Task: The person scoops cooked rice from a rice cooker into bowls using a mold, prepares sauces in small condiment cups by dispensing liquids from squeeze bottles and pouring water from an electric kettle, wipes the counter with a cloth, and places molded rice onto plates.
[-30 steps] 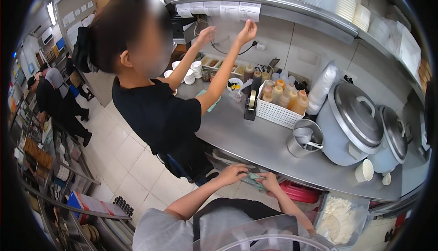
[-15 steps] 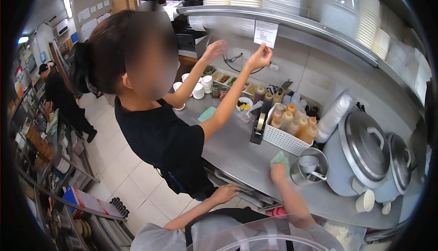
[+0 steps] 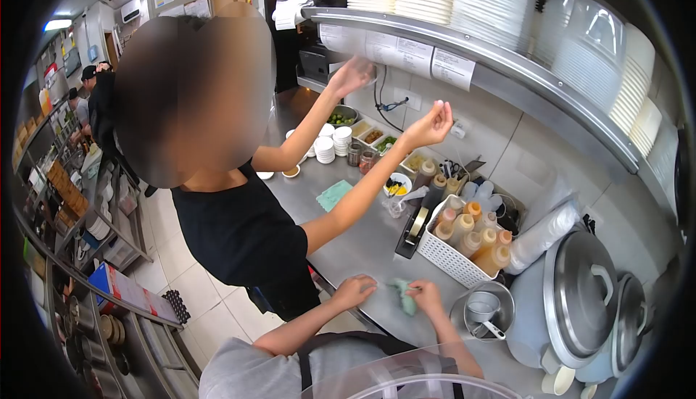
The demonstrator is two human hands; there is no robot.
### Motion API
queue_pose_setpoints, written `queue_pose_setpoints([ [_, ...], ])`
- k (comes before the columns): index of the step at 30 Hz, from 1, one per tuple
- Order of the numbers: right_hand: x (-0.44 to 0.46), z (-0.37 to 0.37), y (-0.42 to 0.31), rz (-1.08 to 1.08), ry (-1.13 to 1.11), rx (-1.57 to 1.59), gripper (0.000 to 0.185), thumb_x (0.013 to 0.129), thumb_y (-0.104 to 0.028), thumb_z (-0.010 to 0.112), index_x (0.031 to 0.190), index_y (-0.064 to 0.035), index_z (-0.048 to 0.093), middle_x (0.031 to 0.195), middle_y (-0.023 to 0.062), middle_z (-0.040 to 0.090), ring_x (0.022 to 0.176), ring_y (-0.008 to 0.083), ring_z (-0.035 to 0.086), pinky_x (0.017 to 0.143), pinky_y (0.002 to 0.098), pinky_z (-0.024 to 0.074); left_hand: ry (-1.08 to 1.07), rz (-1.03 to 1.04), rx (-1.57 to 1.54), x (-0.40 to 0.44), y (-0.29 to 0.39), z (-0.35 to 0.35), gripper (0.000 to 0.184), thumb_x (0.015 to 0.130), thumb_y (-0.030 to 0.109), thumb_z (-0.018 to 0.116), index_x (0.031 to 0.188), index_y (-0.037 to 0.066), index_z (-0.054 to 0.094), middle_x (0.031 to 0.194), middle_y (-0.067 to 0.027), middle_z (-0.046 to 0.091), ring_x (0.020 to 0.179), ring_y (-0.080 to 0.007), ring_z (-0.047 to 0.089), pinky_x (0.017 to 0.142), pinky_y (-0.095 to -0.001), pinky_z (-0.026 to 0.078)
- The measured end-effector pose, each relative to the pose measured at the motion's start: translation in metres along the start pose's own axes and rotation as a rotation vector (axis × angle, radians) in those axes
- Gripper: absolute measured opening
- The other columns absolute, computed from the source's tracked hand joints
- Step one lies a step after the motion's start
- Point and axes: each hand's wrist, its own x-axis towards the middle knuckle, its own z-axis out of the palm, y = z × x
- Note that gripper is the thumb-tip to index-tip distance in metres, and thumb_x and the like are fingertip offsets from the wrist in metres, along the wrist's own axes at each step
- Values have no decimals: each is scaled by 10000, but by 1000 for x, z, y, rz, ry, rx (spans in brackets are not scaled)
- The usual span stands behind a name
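My right hand (image 3: 426, 297) is closed on a crumpled green cloth (image 3: 401, 295) that touches the steel counter (image 3: 362, 247). The cloth is a little blurred. At the counter's front edge, my left hand (image 3: 354, 292) has loosely bent fingers and nothing visible in it. Just right of my right hand stands a metal pot (image 3: 464, 316) with a handled metal cup (image 3: 483, 306) inside. Beyond the cloth are a tape dispenser (image 3: 412, 232) and a white basket (image 3: 453, 260) of several sauce bottles.
To my left, a co-worker in a black shirt (image 3: 235, 236) reaches both arms across the counter toward paper slips (image 3: 415, 55) under the shelf (image 3: 464, 33). Large lidded pots (image 3: 580, 297) stand at right. Another green cloth (image 3: 334, 196) and small white cups (image 3: 325, 149) lie farther back.
My right hand has moved left with the cloth, away from the metal pot. My left hand has come up to the counter edge. The co-worker's hand has let go of a paper slip.
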Motion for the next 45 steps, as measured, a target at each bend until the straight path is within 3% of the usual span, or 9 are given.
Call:
queue_pose_setpoints([
  [7, -13, -15, 13, 103, -45, -539, 312, 709, -296, 652, 968, -122, 652, 1204, 111, 498, 1119, 295, 445, 903, 476, 343, -288, 16, 182, 32, -30, 16, 308, 754, 288, 596, 927, 34, 613, 1004, -157, 581, 912, -327, 557, 805, -387, 443],
  [9, -19, 18, 57, -121, 132, -587, 393, 756, -334, 591, 1106, -154, 578, 1268, 108, 436, 1205, 326, 343, 966, 546, 237, -374, 48, 245, 47, -27, 15, 332, 739, 307, 608, 930, 35, 613, 1015, -162, 575, 920, -333, 554, 811, -392, 443],
  [15, -24, 32, 71, -175, 280, -583, 411, 788, -304, 547, 1173, -161, 520, 1259, 121, 442, 1204, 337, 347, 991, 517, 236, -603, -101, 506, 66, -34, 31, 376, 746, 340, 604, 958, 31, 611, 1016, -183, 566, 954, -323, 545, 830, -421, 434],
  [17, -27, 34, 72, -147, 280, -564, 409, 788, -298, 545, 1171, -157, 521, 1254, 122, 448, 1201, 335, 352, 991, 510, 240, -570, -47, 545, 70, -25, 31, 328, 726, 324, 608, 845, 19, 635, 873, -174, 614, 855, -317, 596, 741, -429, 474],
  [30, -24, 31, 67, -158, 308, -534, 408, 781, -270, 554, 1170, -153, 520, 1234, 120, 469, 1178, 335, 376, 988, 499, 253, -590, -84, 612, 75, -15, 28, 303, 747, 312, 559, 862, 43, 634, 862, -155, 618, 830, -316, 600, 731, -423, 471],
  [37, -25, 28, 65, -116, 290, -512, 407, 775, -275, 563, 1166, -166, 528, 1237, 102, 471, 1187, 321, 373, 991, 491, 257, -203, 3, 76, 152, 31, 20, 340, 744, 368, 605, 827, 40, 641, 812, -171, 628, 781, -305, 606, 707, -400, 473],
  [40, -23, 28, 64, -128, 304, -514, 401, 772, -282, 569, 1155, -170, 539, 1236, 93, 475, 1191, 307, 373, 994, 482, 257, 141, -133, -555, 199, 74, -45, 274, 821, 288, 572, 854, 24, 642, 629, -52, 606, 554, -97, 578, 532, -263, 468],
  [43, -23, 31, 65, -126, 320, -506, 390, 771, -289, 571, 1142, -170, 550, 1233, 89, 478, 1189, 298, 378, 995, 473, 260, 315, -10, -942, 240, 87, -95, 310, 853, 217, 528, 1121, 60, 542, 617, -38, 583, 502, -74, 547, 437, -208, 437],
  [45, -24, 30, 66, -133, 329, -510, 384, 768, -294, 576, 1131, -170, 559, 1229, 88, 481, 1184, 291, 384, 993, 472, 263, 428, 95, -720, 262, 102, -122, 461, 807, 90, 488, 1263, 96, 420, 554, -39, 559, 450, -83, 518, 421, -218, 421],
])
